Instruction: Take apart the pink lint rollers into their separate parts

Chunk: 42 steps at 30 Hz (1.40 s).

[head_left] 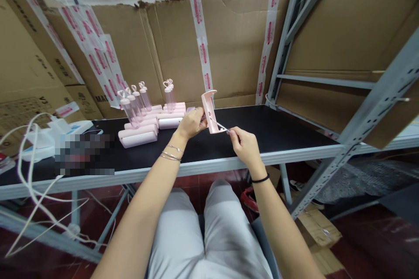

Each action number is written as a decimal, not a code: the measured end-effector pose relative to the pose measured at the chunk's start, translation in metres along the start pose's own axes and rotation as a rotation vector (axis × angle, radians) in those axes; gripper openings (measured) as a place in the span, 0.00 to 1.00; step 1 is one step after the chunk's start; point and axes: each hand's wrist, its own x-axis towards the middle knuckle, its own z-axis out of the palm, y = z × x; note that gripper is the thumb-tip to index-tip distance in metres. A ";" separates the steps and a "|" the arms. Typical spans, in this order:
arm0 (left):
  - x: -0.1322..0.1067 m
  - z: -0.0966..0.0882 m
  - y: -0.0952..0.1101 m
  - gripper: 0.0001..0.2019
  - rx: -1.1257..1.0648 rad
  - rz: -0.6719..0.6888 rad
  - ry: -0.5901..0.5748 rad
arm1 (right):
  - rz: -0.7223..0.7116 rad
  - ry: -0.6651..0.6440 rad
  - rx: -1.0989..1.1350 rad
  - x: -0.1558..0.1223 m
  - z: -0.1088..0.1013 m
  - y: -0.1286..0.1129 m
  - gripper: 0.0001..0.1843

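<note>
I see the left hand (pixel 191 123) gripping a pink shell (pixel 210 112) above the bench (pixel 291 127), its hollow side turned right, probably so the thin metal tool (pixel 222 127) can reach inside. The right hand (pixel 245 143) pinches that tool, apparently for fine control. Further left, pink cases (pixel 139 135) lie in rows with clear tubes (pixel 169 100) standing among them, perhaps grouped for easy reach.

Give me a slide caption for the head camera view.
Left hand holding a pink shell, right hand a slim metal tool, above a black tabletop.
</note>
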 end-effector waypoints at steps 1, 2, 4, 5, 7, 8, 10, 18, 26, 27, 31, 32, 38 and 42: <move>0.001 0.000 0.001 0.10 0.002 0.013 -0.004 | 0.001 -0.001 -0.013 0.000 0.000 0.000 0.18; 0.001 0.001 0.002 0.10 -0.001 0.025 -0.008 | 0.000 0.003 -0.024 0.000 0.000 0.000 0.18; 0.002 0.001 0.003 0.10 -0.008 0.033 -0.013 | -0.003 0.019 -0.039 0.000 0.000 -0.001 0.18; 0.002 0.001 0.003 0.10 -0.011 0.030 -0.017 | -0.003 0.029 -0.041 -0.001 0.000 -0.001 0.18; 0.001 0.001 0.003 0.12 -0.012 0.021 -0.021 | 0.005 0.048 -0.033 -0.001 0.000 -0.002 0.18; 0.001 0.001 0.003 0.13 -0.010 0.017 -0.023 | 0.013 0.056 -0.026 -0.001 0.000 -0.003 0.18; 0.001 0.000 0.002 0.15 -0.003 0.009 -0.030 | 0.022 0.062 -0.014 -0.001 -0.001 -0.003 0.18; 0.001 0.000 0.002 0.14 -0.001 -0.014 -0.043 | 0.039 0.043 -0.012 -0.001 0.000 -0.002 0.19; 0.000 0.002 -0.002 0.13 -0.026 0.024 -0.030 | 0.022 0.035 -0.019 -0.001 0.000 -0.002 0.19; 0.000 0.002 -0.003 0.14 -0.016 0.033 -0.035 | 0.016 0.039 -0.025 -0.001 0.000 -0.003 0.19; -0.003 0.006 -0.009 0.15 0.023 0.102 -0.023 | -0.029 0.082 -0.069 -0.003 0.001 -0.002 0.18; -0.004 0.007 -0.012 0.16 0.032 0.115 -0.009 | -0.044 0.093 -0.081 -0.004 0.002 -0.002 0.18; -0.010 0.005 -0.027 0.20 0.030 0.104 0.099 | -0.078 0.129 -0.109 -0.006 0.005 -0.001 0.18; -0.011 0.005 -0.029 0.22 0.018 0.058 0.128 | -0.076 0.110 -0.106 -0.005 0.003 -0.003 0.18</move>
